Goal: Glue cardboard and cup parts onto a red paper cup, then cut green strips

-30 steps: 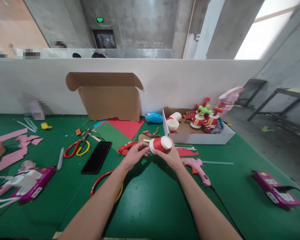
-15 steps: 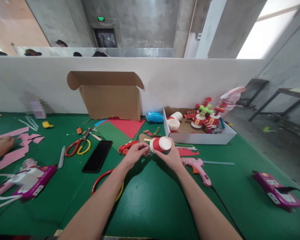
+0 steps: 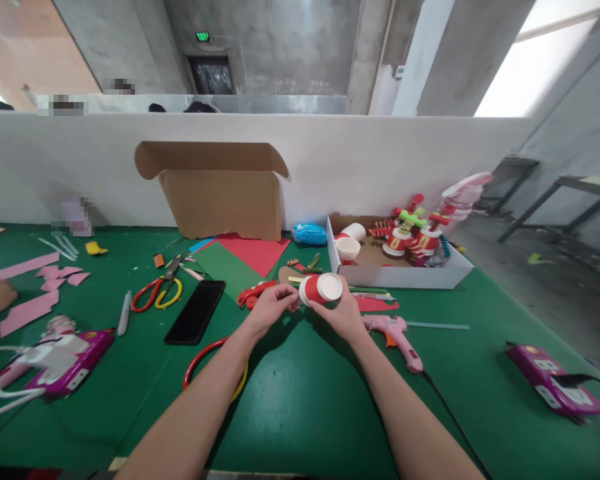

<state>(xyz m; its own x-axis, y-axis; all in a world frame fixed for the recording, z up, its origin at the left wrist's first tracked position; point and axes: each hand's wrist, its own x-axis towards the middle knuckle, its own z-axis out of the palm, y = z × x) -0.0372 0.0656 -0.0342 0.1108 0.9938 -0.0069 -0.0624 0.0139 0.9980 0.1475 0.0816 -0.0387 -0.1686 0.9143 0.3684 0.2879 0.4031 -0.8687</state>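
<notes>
Right fingers (image 3: 327,313) curl around a plain-looking cup (image 3: 315,289); left fingers (image 3: 280,294) nearly meet, grip unclear. Decorated cups (image 3: 395,244) at its two o'clock seem finished.

The cup (image 3: 312,289), white with a red band, is tilted above the bench (image 3: 300,407) in the right hand (image 3: 344,315), a round white end facing up and rightward.

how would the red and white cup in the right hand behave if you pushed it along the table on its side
The red and white cup would probably roll, since its wall is round, perhaps in a curve because it seems to taper. It's likely light and easily dented: it looks like paper, and the right hand alone seems to support it.
</notes>
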